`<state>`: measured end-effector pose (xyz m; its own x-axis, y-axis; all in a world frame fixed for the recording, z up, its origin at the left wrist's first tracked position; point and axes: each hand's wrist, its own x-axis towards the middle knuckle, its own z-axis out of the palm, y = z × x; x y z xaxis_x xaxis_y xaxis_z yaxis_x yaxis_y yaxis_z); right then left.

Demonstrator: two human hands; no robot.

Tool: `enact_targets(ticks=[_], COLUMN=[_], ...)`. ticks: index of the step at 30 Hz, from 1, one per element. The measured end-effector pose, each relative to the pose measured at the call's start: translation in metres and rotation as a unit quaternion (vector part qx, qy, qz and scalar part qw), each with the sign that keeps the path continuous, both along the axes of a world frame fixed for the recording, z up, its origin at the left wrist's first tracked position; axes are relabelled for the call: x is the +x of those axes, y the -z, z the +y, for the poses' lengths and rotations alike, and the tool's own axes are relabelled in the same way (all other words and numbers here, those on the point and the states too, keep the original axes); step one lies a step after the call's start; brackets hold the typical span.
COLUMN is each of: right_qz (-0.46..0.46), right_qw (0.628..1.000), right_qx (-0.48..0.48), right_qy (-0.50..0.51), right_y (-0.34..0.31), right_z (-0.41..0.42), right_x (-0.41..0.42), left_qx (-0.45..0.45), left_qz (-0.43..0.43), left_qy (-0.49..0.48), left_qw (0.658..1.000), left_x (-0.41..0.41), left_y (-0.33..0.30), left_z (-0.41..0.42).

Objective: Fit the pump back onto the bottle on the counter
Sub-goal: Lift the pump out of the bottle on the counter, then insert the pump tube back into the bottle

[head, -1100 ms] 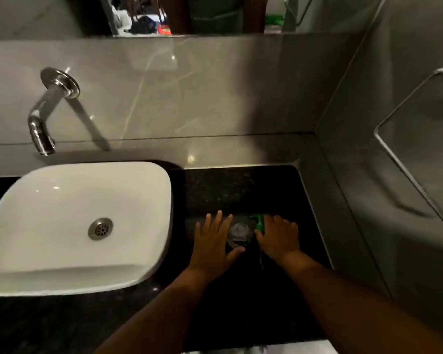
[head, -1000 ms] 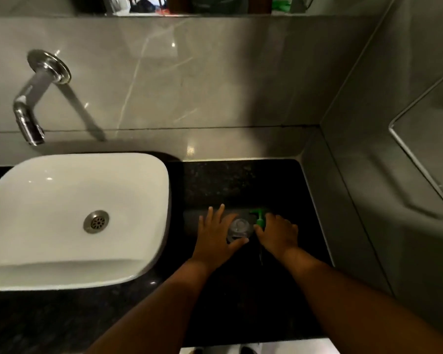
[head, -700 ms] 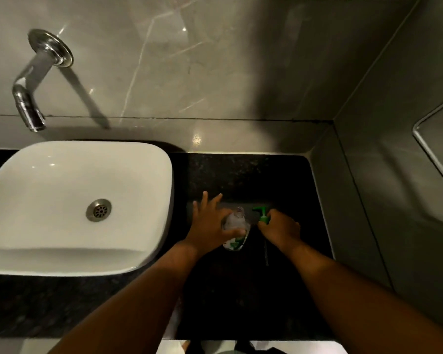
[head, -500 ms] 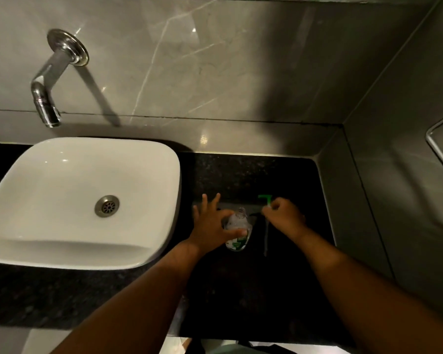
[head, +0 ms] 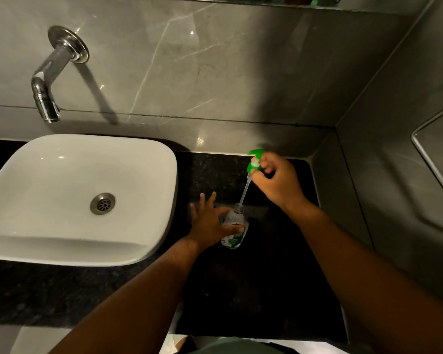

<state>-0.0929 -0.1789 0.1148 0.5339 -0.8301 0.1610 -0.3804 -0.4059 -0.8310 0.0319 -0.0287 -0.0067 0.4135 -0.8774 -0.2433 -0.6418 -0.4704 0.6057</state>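
A small clear bottle [head: 234, 226] with a green label stands on the black counter [head: 266, 277], right of the sink. My left hand [head: 210, 223] grips its side with thumb and fingers. My right hand [head: 276, 182] is raised above and behind the bottle, pinching the green pump [head: 255, 159] by its collar. The pump's clear dip tube [head: 244, 194] slants down from the pump, and its lower end sits at the bottle's open neck. The pump head is well above the neck, not seated.
A white basin [head: 82, 198] fills the left of the counter, with a chrome wall tap [head: 49, 85] above it. Grey tiled walls close the back and right side. A metal rail [head: 432, 159] hangs on the right wall.
My right hand has lifted the green pump up and back from counter level, so the dip tube now angles down to the bottle's neck. My left hand kept hold of the bottle.
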Motion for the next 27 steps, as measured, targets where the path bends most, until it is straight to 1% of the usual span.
enact_targets(ticks=[3, 7, 8, 11, 15, 16, 18, 19, 22, 25, 27], right_qz=[0.056, 0.179, 0.178, 0.118, 0.143, 0.128, 0.059, 0.033, 0.013, 0.043, 0.038], right_qw=[0.998, 0.982, 0.982, 0.990, 0.984, 0.983, 0.978, 0.974, 0.973, 0.983, 0.982], right_qx=[-0.030, 0.009, 0.026, 0.073, 0.095, 0.123, 0.196, 0.217, 0.227, 0.176, 0.180], right_qy=[-0.008, -0.057, -0.056, -0.030, -0.048, -0.048, -0.049, -0.050, -0.034, 0.021, 0.032], right_y=[0.016, 0.049, 0.056, 0.065, 0.062, 0.061, 0.060, 0.060, 0.063, 0.067, 0.070], right_z=[0.011, 0.036, 0.042, 0.049, 0.047, 0.048, 0.049, 0.050, 0.055, 0.059, 0.061], right_x=[-0.007, -0.017, -0.020, -0.023, -0.024, -0.025, -0.026, -0.026, -0.021, -0.015, -0.013], left_qx=[-0.006, -0.015, -0.017, -0.015, -0.005, -0.004, -0.002, -0.001, -0.001, -0.013, -0.024], left_qz=[0.007, 0.014, 0.018, 0.025, 0.029, 0.031, 0.035, 0.036, 0.035, 0.042, 0.055], left_qy=[0.000, -0.009, -0.012, -0.015, -0.014, -0.016, -0.020, -0.020, -0.014, -0.015, -0.034], left_qw=[1.000, 1.000, 1.000, 0.999, 0.999, 0.999, 0.999, 0.999, 0.999, 0.999, 0.998], left_x=[-0.002, -0.008, -0.009, -0.011, -0.011, -0.011, -0.013, -0.013, -0.014, -0.016, -0.017], left_y=[-0.002, -0.002, -0.002, -0.004, -0.006, -0.006, -0.007, -0.008, -0.008, -0.007, -0.006], left_z=[0.001, 0.003, 0.003, 0.004, 0.005, 0.006, 0.006, 0.007, 0.007, 0.009, 0.010])
